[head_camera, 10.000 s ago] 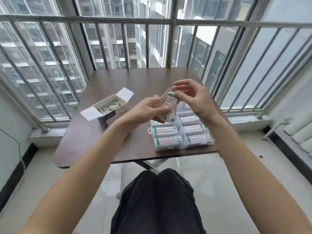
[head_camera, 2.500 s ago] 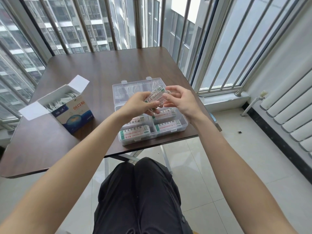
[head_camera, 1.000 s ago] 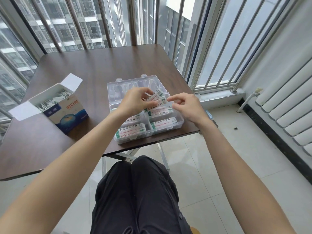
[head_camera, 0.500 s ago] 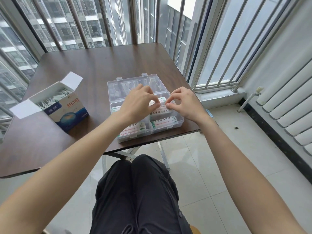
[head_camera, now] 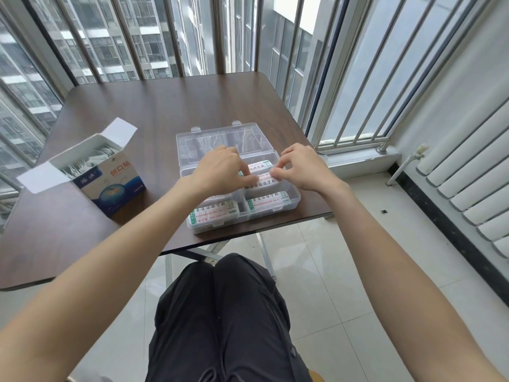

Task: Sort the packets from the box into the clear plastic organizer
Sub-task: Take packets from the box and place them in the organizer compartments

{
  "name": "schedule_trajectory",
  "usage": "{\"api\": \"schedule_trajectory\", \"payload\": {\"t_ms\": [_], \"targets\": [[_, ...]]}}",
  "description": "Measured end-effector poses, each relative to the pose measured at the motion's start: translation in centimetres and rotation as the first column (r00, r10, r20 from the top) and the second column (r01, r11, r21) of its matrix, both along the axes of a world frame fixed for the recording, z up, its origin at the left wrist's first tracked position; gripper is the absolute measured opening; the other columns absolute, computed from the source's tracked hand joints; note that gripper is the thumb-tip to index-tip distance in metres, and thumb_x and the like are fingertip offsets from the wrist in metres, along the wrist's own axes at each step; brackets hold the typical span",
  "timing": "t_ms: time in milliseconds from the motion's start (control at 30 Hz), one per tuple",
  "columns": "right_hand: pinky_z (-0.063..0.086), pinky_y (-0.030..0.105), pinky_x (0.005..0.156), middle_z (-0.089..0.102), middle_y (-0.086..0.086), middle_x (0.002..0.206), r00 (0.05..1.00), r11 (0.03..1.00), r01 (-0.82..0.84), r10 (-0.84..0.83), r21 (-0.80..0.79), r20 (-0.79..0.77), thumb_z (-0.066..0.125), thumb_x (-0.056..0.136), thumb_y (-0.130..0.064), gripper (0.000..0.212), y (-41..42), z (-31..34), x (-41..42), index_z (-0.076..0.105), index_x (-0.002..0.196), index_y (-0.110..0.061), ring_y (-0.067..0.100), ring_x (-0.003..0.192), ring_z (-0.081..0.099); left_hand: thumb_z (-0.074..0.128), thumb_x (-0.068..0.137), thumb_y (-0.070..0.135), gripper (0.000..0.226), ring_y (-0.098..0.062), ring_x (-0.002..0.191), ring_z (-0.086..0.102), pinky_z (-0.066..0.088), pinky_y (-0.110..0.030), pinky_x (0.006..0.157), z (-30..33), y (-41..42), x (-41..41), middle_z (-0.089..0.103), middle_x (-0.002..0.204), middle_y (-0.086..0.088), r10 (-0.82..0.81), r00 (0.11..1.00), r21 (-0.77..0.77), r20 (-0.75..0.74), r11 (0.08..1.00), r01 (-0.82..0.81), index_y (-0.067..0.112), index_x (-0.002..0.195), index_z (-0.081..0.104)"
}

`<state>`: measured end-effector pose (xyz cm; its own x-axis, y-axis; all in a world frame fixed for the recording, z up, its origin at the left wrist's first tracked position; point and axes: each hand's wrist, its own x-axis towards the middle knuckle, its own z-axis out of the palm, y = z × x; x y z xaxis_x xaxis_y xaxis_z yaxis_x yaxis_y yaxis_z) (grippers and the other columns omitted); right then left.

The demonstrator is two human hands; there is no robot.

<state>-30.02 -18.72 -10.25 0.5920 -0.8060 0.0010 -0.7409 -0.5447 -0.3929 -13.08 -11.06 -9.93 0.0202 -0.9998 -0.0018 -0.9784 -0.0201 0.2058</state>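
The brown surface (head_camera: 170, 106) is the biggest thing here. On its left side stands the blue and white box (head_camera: 110, 177), with its flaps open and many thin packets still inside. Near the front edge sits the clear plastic organizer (head_camera: 292, 199), with its lid laid back flat behind it.

A moment ago both hands held a small stack of packets (head_camera: 260, 181) up in the air above the organizer. Now that stack is down in a slot on the right side, in the middle row.

The left hand (head_camera: 217, 172) has its fingers curled down onto one end of the stack. The right hand (head_camera: 301, 168) pinches the other end with bent fingers. Both look like they are tucking it in flat.

The two front slots are full too. This batch looks almost done, so the box likely comes next.
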Motion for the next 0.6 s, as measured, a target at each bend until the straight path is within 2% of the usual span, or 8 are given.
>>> {"api": "schedule_trajectory", "payload": {"t_ms": [100, 167, 267, 367, 433, 500, 600], "targets": [[0.033, 0.032, 0.087, 0.058, 0.004, 0.123, 0.998, 1.0, 0.015, -0.016, -0.019, -0.056, 0.05, 0.095, -0.034, 0.036, 0.3, 0.3, -0.3, 0.074, 0.094, -0.007, 0.027, 0.119, 0.042, 0.052, 0.09, 0.051, 0.035, -0.021, 0.099, 0.049, 0.042, -0.034, 0.08, -0.3, -0.1, -0.1, 0.059, 0.103, -0.005, -0.009, 1.0, -0.003, -0.003, 1.0, 0.009, 0.026, 0.105, 0.072], [0.038, 0.035, 0.089, 0.056, 0.005, 0.126, 0.991, 0.995, 0.015, -0.028, -0.095, -0.134, 0.045, 0.097, -0.032, 0.036, 0.7, 0.3, -0.3, 0.073, 0.098, -0.01, 0.029, 0.119, 0.042, 0.054, 0.089, 0.05, 0.033, -0.021, 0.097, 0.049, 0.043, -0.035, 0.079, -0.4, -0.1, -0.2, 0.059, 0.101, -0.006, -0.011, 1.0, -0.008, -0.014, 1.0, 0.011, 0.026, 0.103, 0.072], [0.039, 0.035, 0.083, 0.06, 0.008, 0.117, 0.976, 0.976, 0.014, -0.06, -0.216, -0.209, 0.044, 0.095, -0.026, 0.033, 1.0, 0.0, 0.4, 0.07, 0.085, -0.008, 0.031, 0.112, 0.045, 0.057, 0.087, 0.05, 0.031, -0.019, 0.095, 0.048, 0.041, -0.033, 0.076, -0.3, -0.2, -0.1, 0.057, 0.099, -0.004, -0.008, 0.999, 0.002, -0.054, 1.0, 0.008, 0.027, 0.103, 0.072], [0.033, 0.031, 0.071, 0.065, 0.006, 0.093, 0.985, 0.98, 0.084, -0.11, -0.181, -0.135, 0.049, 0.089, -0.02, 0.034, 0.8, -0.5, 0.8, 0.054, 0.057, -0.01, 0.032, 0.1, 0.05, 0.056, 0.087, 0.049, 0.031, -0.018, 0.094, 0.047, 0.039, -0.031, 0.075, -0.1, -0.3, 0.1, 0.054, 0.099, -0.003, -0.019, 0.998, 0.012, -0.063, 1.0, 0.02, 0.028, 0.105, 0.071], [0.033, 0.03, 0.069, 0.067, 0.007, 0.087, 0.991, 0.988, 0.113, -0.119, -0.103, -0.055, 0.05, 0.087, -0.02, 0.04, 0.4, -1.0, 0.8, 0.046, 0.048, -0.013, 0.032, 0.098, 0.053, 0.054, 0.089, 0.049, 0.031, -0.019, 0.096, 0.047, 0.038, -0.031, 0.074, -0.1, -0.3, 0.0, 0.055, 0.101, -0.005, -0.025, 0.997, 0.021, -0.069, 0.999, 0.026, 0.029, 0.106, 0.07], [0.038, 0.031, 0.071, 0.069, 0.009, 0.093, 0.992, 0.991, 0.113, -0.117, -0.076, -0.041, 0.049, 0.088, -0.022, 0.041, 0.3, -1.1, 0.7, 0.047, 0.048, -0.012, 0.032, 0.103, 0.054, 0.053, 0.09, 0.048, 0.031, -0.02, 0.097, 0.048, 0.038, -0.031, 0.075, -0.2, -0.4, -0.1, 0.056, 0.102, -0.007, -0.025, 0.997, 0.022, -0.079, 0.999, 0.026, 0.028, 0.106, 0.07], [0.037, 0.03, 0.072, 0.069, 0.008, 0.103, 0.989, 0.984, 0.09, -0.106, -0.151, -0.106, 0.05, 0.088, -0.022, 0.034, 0.5, -1.0, 0.4, 0.058, 0.057, -0.008, 0.031, 0.109, 0.053, 0.055, 0.089, 0.049, 0.032, -0.02, 0.096, 0.048, 0.035, -0.03, 0.073, -0.4, -0.4, -0.1, 0.057, 0.101, -0.007, -0.023, 0.997, 0.013, -0.071, 1.0, 0.024, 0.026, 0.104, 0.071]]}}
